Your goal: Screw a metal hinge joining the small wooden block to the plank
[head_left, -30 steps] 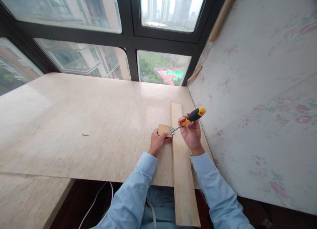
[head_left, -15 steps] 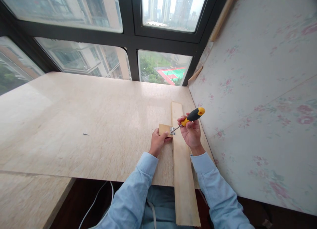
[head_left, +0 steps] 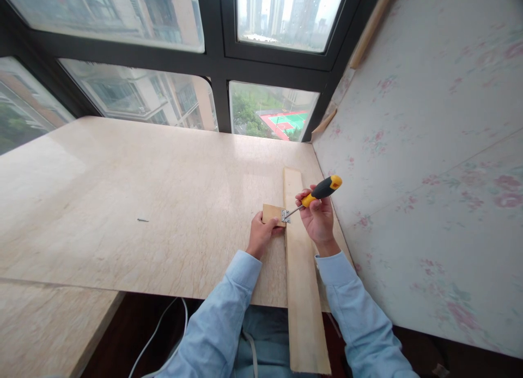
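My left hand [head_left: 262, 233] grips a small wooden block [head_left: 273, 214], its thumb on the top face near a metal hinge [head_left: 285, 216]. The hinge spans the joint between the block and a long wooden board [head_left: 304, 291]. In my right hand [head_left: 318, 220] is a screwdriver [head_left: 322, 189] with a yellow and black handle, held by the fingers around its lower part. The shaft slants down to the left, and its tip meets the hinge. Whether a screw sits under the tip is too small to tell.
A small screw or nail [head_left: 143, 220] lies on the stone-look sill [head_left: 183, 193] to the left. The long board overhangs the sill's front edge towards my lap. A floral-papered wall [head_left: 429, 165] rises close on the right. Below hangs a white cable [head_left: 157, 331].
The view has shifted very slightly. My hands, the screwdriver and the hinge keep nearly the same positions relative to each other.
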`<action>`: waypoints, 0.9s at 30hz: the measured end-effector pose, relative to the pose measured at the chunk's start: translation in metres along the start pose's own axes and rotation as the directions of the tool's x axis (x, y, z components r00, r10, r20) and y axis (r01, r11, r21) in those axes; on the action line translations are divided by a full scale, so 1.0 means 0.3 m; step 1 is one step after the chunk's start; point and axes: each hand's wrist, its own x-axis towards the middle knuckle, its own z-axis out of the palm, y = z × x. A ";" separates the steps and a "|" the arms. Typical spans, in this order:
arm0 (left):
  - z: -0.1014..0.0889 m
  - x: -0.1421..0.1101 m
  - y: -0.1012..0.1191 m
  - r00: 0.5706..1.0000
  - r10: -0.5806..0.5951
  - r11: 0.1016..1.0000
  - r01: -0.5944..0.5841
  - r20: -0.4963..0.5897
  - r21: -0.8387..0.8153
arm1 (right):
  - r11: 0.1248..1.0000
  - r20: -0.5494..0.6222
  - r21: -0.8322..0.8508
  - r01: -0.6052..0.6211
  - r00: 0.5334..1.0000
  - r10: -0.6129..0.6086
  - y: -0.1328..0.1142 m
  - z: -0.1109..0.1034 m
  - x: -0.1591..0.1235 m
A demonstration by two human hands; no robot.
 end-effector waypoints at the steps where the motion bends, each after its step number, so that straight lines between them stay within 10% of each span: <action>1: 0.000 0.000 0.000 1.000 0.001 1.000 -0.001 0.002 0.001 | 1.000 -0.006 -0.013 0.001 1.000 -0.002 -0.001 -0.002 0.001; 27: 0.000 0.005 -0.004 1.000 -0.009 1.000 0.009 -0.009 0.012 | 0.852 -0.051 -0.497 0.166 0.974 -0.220 -0.018 -0.045 0.017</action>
